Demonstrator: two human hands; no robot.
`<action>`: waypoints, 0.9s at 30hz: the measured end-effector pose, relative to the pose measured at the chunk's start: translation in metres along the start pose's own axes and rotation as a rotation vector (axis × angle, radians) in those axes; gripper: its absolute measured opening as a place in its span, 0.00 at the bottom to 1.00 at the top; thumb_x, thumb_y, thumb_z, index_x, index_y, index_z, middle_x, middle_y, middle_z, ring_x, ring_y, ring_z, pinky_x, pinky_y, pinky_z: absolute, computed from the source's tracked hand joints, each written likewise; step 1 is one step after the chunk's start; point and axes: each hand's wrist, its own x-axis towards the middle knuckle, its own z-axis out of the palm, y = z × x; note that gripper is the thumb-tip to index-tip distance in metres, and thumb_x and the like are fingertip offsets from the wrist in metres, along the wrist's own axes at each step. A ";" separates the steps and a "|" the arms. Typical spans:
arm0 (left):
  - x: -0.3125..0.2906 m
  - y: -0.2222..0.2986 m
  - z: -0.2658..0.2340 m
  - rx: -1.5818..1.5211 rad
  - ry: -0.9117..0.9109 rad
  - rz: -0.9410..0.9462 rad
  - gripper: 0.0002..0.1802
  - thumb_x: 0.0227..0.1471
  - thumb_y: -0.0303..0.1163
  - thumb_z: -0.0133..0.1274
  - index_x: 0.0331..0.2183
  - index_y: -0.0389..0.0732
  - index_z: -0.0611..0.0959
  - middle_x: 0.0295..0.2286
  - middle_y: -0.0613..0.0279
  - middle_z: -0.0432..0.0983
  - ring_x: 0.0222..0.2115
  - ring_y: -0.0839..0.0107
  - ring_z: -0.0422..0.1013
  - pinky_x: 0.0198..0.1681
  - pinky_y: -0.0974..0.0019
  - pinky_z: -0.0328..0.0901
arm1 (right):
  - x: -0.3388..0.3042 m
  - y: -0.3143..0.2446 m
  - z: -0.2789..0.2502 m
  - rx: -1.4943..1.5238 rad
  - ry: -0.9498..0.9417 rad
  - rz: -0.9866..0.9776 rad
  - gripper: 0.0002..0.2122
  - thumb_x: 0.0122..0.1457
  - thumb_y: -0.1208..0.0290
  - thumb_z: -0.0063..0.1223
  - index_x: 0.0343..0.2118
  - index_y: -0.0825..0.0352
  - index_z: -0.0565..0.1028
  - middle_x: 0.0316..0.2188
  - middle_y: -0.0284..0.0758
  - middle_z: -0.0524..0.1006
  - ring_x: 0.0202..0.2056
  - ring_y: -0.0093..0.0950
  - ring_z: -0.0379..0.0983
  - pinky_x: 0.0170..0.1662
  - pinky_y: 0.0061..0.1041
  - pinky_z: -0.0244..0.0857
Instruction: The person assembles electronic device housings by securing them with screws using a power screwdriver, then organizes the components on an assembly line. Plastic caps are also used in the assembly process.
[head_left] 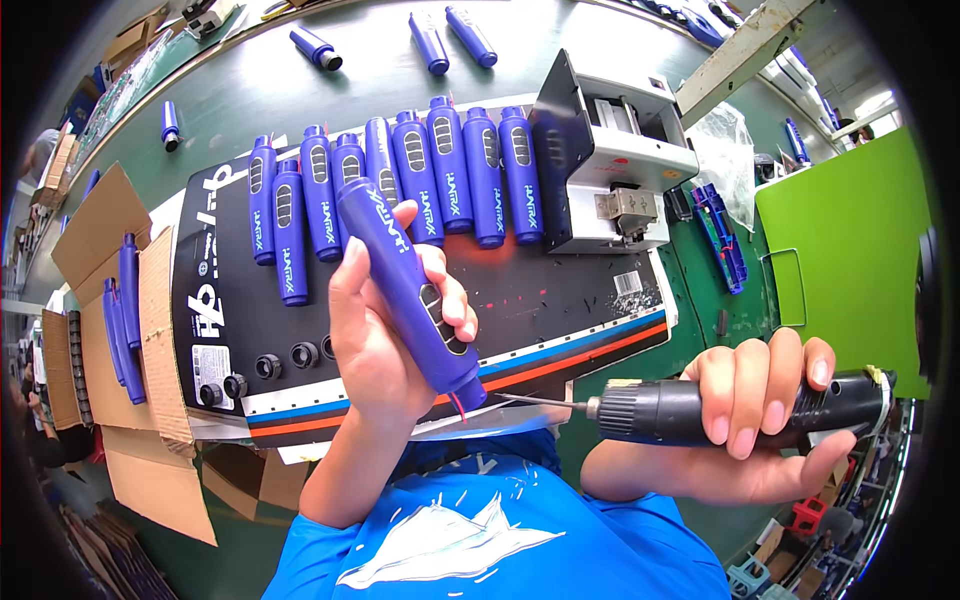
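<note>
My left hand [372,345] is wrapped round a blue-purple tubular handle housing [405,275] with a black panel of oval shape on its side. The housing slants, its lower end toward the right, and a short red wire sticks out there. In my right hand [745,405] lies a black electric screwdriver [650,413], held level. Its thin bit points left and its tip is close to the housing's lower end; whether they touch, I cannot tell. Beyond my left hand, several similar housings [449,175] lie in a row on a black printed mat [520,290].
A grey-and-black machine [625,150] stands behind the mat's right side. Black ring caps [268,366] sit at the mat's left. An open cardboard box [160,330] holding housings is at far left, a green panel [850,260] at right. An opened housing [722,240] with wires lies by the machine.
</note>
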 end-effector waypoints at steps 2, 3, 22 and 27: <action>0.001 0.001 0.009 -0.023 0.000 0.008 0.26 0.62 0.46 0.38 0.54 0.39 0.62 0.32 0.58 0.71 0.25 0.65 0.73 0.29 0.57 0.71 | -0.001 0.003 0.003 0.021 0.003 -0.005 0.21 0.59 0.55 0.55 0.43 0.65 0.62 0.26 0.33 0.65 0.20 0.23 0.64 0.23 0.23 0.62; 0.002 0.000 0.017 0.064 0.196 0.038 0.26 0.63 0.46 0.37 0.55 0.39 0.63 0.33 0.57 0.71 0.26 0.64 0.73 0.30 0.56 0.71 | -0.001 0.004 0.004 0.040 0.003 -0.013 0.21 0.59 0.55 0.55 0.43 0.65 0.62 0.26 0.32 0.65 0.19 0.22 0.64 0.23 0.22 0.63; -0.009 0.008 0.011 0.383 0.117 0.184 0.22 0.54 0.24 0.52 0.50 0.35 0.65 0.30 0.57 0.69 0.20 0.70 0.73 0.20 0.68 0.69 | -0.011 0.030 0.017 0.017 -0.024 -0.035 0.18 0.58 0.59 0.55 0.39 0.66 0.62 0.23 0.32 0.65 0.19 0.21 0.65 0.24 0.21 0.63; -0.009 0.002 0.012 0.403 0.118 0.189 0.22 0.53 0.23 0.54 0.48 0.35 0.67 0.30 0.59 0.69 0.19 0.71 0.72 0.19 0.68 0.68 | -0.016 0.036 0.018 -0.028 -0.021 0.002 0.17 0.59 0.59 0.54 0.40 0.65 0.62 0.23 0.32 0.65 0.19 0.21 0.65 0.24 0.21 0.63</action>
